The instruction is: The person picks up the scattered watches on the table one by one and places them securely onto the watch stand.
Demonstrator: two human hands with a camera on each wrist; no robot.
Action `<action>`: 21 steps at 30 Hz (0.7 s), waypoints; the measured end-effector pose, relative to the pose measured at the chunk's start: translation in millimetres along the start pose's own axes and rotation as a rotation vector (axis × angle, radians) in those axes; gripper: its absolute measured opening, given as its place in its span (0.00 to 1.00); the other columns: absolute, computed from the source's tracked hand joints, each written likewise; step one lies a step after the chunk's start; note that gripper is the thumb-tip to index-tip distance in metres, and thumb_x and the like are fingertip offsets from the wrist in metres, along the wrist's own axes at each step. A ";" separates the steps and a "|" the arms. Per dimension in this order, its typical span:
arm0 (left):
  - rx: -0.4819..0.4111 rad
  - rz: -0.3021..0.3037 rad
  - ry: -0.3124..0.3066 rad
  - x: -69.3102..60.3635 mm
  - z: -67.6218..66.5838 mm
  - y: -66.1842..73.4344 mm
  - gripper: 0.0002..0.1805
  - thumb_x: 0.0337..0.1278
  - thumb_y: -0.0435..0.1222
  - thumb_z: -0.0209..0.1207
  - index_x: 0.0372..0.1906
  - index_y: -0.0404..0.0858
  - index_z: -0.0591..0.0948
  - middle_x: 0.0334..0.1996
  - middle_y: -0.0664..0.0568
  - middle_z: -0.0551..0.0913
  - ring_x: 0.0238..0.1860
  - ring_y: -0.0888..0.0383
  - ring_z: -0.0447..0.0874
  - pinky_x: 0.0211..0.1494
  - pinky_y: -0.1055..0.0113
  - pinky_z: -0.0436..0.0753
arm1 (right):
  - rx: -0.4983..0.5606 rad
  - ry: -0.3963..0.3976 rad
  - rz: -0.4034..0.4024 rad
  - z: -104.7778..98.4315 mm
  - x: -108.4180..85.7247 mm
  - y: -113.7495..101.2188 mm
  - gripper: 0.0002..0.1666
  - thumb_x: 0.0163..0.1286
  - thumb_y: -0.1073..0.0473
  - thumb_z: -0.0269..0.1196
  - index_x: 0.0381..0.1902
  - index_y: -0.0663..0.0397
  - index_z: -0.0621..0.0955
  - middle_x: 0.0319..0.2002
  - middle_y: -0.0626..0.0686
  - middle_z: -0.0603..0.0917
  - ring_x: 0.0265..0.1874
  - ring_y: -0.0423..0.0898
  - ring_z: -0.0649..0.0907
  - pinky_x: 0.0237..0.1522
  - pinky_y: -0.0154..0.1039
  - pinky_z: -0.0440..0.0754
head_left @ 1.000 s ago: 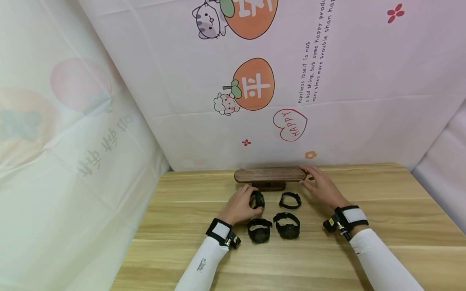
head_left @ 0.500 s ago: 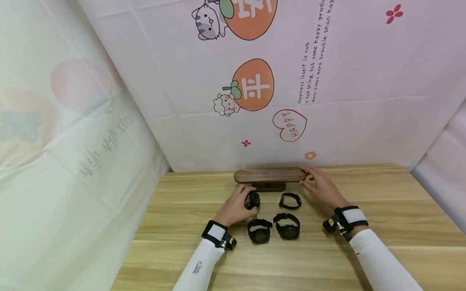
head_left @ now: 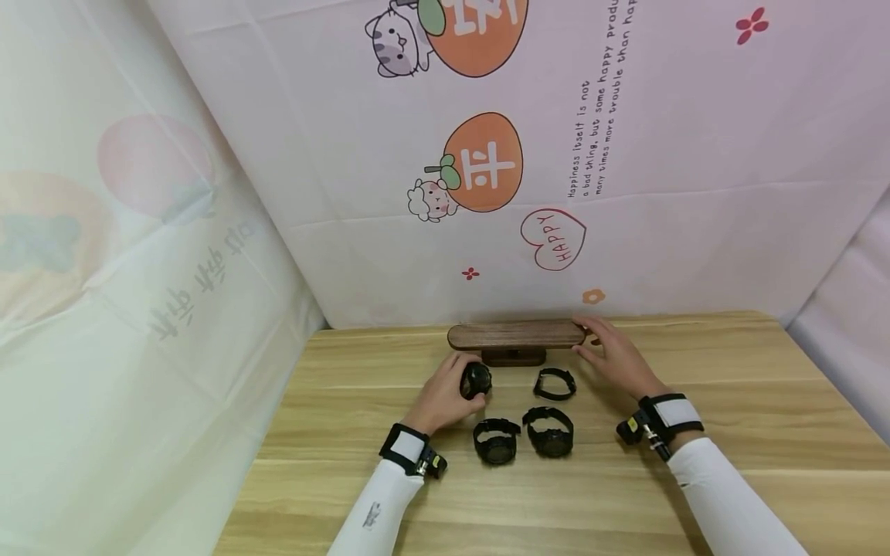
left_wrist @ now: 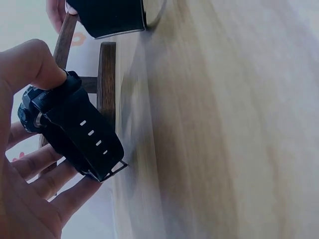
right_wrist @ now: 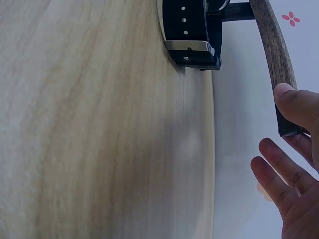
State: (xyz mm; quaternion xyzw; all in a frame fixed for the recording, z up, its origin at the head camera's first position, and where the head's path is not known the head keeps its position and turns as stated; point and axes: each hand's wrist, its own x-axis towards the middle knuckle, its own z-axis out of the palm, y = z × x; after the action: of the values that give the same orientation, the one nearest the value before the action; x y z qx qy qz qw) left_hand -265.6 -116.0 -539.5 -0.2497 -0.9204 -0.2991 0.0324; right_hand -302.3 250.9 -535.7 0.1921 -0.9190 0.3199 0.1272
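A black watch (head_left: 476,380) is held between the thumb and fingers of my left hand (head_left: 445,395), just in front of the left part of a dark wooden stand (head_left: 514,335). In the left wrist view the thumb presses the watch (left_wrist: 75,124) near its case, and the fingers lie behind the strap. My right hand (head_left: 619,359) pinches the right end of the stand's bar; in the right wrist view the thumb is on the bar (right_wrist: 276,55) and two fingers are spread away from it. A thinner black watch (head_left: 555,384) rests on the table between the hands.
Two more black watches, one at the left (head_left: 496,442) and one at the right (head_left: 549,432), lie nearer the person on the wooden table (head_left: 556,510). Behind the stand hangs a printed white cloth (head_left: 389,270), with another cloth (head_left: 174,347) along the left side.
My left hand has moved a little to the left, carrying the watch, whose face has turned more toward the head camera. The right hand and the stand have stayed in place.
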 end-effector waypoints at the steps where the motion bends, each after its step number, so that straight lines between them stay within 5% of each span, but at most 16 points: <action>1: -0.001 0.000 0.005 -0.6 -0.5 -0.1 0.34 0.60 0.44 0.68 0.72 0.47 0.74 0.68 0.53 0.75 0.64 0.54 0.79 0.64 0.55 0.85 | -0.001 0.000 -0.001 0.2 0.0 0.2 0.35 0.77 0.61 0.68 0.76 0.62 0.71 0.70 0.67 0.76 0.58 0.66 0.83 0.60 0.65 0.85; 21: -0.085 0.000 0.044 -3.8 -4.2 -6.1 0.38 0.60 0.43 0.69 0.75 0.42 0.71 0.71 0.49 0.76 0.67 0.51 0.80 0.70 0.50 0.83 | 0.009 -0.010 0.011 0.0 0.6 1.1 0.36 0.76 0.60 0.69 0.76 0.61 0.71 0.69 0.65 0.77 0.58 0.66 0.83 0.60 0.64 0.85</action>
State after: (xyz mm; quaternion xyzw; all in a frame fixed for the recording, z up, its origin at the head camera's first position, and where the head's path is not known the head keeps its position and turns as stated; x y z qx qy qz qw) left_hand -265.5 -124.3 -540.1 -0.2445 -0.9058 -0.3434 0.0418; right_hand -303.3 251.5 -536.1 0.1890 -0.9193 0.3238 0.1198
